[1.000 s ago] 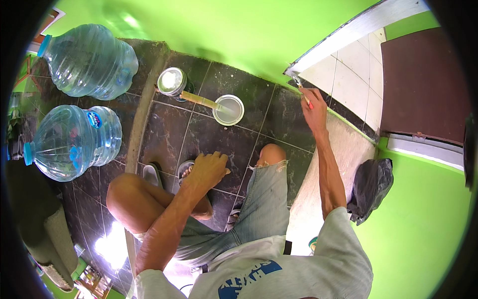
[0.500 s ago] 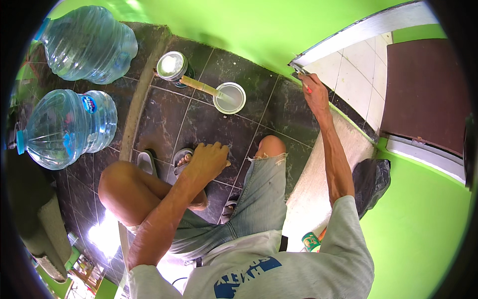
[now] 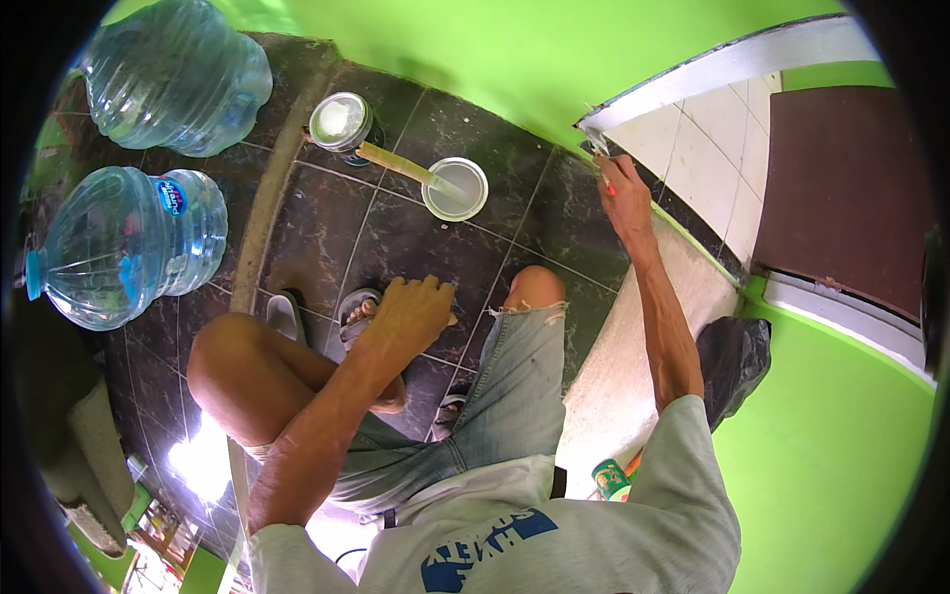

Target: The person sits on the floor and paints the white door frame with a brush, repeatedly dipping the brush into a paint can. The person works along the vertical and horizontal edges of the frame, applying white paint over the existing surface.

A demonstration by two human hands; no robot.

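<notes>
and the right hand (image 3: 625,198) is well forward, fingers closed in a narrow pinch on the brush (image 3: 600,150), red showing at the handle, the pale tip right at the near end of the white door frame (image 3: 712,71) beside the green wall (image 3: 475,69)! look at that right arm: reaching up and forward from the sleeve, forearm long and slanting a little left, back of the hand uppermost. over to the left hand (image 3: 414,309), low in front of the bent leg, knuckles up, fingers curled in; from this angle i can't tell whether they close on anything. its forearm crosses the thigh, pointing up and right. ahead of it on the dark tiles (image 3: 564,213) sits the white-rimmed tub (image 3: 456,219), a yellowish stick (image 3: 396,164) leaning over its rim with the pale end inside, and the white-topped can (image 3: 339,117) is just to the left.
</notes>
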